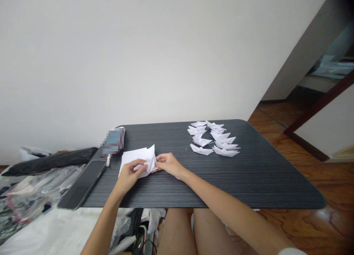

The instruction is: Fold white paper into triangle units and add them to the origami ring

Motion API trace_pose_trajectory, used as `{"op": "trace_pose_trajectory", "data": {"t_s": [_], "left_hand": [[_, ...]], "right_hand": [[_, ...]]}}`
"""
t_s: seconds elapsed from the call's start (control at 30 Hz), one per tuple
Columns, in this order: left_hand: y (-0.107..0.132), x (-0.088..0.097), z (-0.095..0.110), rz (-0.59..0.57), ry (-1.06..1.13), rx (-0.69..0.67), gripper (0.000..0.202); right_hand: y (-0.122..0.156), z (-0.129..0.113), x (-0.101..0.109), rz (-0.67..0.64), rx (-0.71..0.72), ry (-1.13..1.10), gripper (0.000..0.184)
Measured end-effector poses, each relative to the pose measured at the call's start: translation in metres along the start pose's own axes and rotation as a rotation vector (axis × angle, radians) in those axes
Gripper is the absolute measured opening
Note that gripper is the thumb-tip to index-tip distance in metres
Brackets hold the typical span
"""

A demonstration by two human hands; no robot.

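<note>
A partly folded sheet of white paper is pinched between my two hands, with one pointed corner standing up. My left hand closes its thumb and fingers on the paper's left side. At the right edge, my right hand grips the same paper between thumb and fingertips. Beneath and to the left lies a stack of white paper sheets, partly covered by my left hand. Several folded white paper boats stand in two rows to the right of my hands.
The dark table has a phone over its left front edge. A blurred packet and a small white object lie near it. Plastic bags crowd the left side; a white wall rises behind.
</note>
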State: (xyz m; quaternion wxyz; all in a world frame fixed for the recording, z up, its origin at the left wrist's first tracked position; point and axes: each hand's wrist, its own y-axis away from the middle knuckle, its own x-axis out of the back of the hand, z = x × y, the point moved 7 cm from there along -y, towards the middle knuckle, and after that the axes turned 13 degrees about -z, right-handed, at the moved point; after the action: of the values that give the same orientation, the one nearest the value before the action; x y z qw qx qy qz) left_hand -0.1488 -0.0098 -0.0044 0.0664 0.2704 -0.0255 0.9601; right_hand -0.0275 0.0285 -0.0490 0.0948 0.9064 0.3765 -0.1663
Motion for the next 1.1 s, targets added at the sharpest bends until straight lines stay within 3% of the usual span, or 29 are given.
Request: {"op": "trace_pose_trajectory", "data": {"t_s": [0.1,0.2,0.3,0.37,0.43,0.57,0.63,0.7,0.77,0.8,0.87,0.97,1.1], "left_hand": [[0.011,0.025,0.003,0.289,-0.054,0.044,0.022],[0.029,0.054,0.027,0.601,-0.135,-0.021,0.021],[0.035,0.066,0.061,0.698,-0.191,-0.133,0.022],[0.025,0.060,0.080,0.595,-0.170,-0.190,0.022],[0.010,0.047,0.096,0.445,-0.088,-0.244,0.022],[-0.016,0.018,0.115,0.235,0.148,-0.309,0.020],[-0.027,0.007,0.122,0.209,0.211,-0.325,0.020],[-0.037,-0.003,0.126,0.192,0.253,-0.334,0.019],[-0.050,-0.017,0.129,0.148,0.289,-0.333,0.020],[-0.057,-0.024,0.131,0.119,0.293,-0.333,0.021],[-0.070,-0.040,0.136,0.053,0.311,-0.344,0.022],[-0.087,-0.063,0.141,-0.105,0.360,-0.337,0.031],[-0.102,-0.085,0.136,-0.275,0.372,-0.318,0.041]], "right_hand": [[-0.001,0.003,0.001,0.020,-0.010,0.084,0.015],[0.002,-0.001,0.000,0.038,-0.016,0.345,0.025],[0.011,-0.017,-0.002,0.082,0.045,0.742,0.021],[0.015,-0.031,-0.003,0.110,0.101,0.929,0.028],[0.017,-0.043,0.004,0.101,0.114,0.906,0.032],[0.031,-0.076,0.046,0.151,0.146,0.358,0.041],[0.049,-0.098,0.065,0.132,0.218,0.108,0.048],[0.069,-0.117,0.075,0.054,0.244,0.014,0.056],[0.085,-0.126,0.075,-0.066,0.197,0.067,0.060],[0.092,-0.131,0.079,-0.050,0.213,0.137,0.051],[0.098,-0.136,0.093,0.076,0.236,0.260,0.039],[0.098,-0.137,0.122,0.303,0.274,0.293,0.035],[0.090,-0.137,0.144,0.326,0.319,0.292,0.034]]}}
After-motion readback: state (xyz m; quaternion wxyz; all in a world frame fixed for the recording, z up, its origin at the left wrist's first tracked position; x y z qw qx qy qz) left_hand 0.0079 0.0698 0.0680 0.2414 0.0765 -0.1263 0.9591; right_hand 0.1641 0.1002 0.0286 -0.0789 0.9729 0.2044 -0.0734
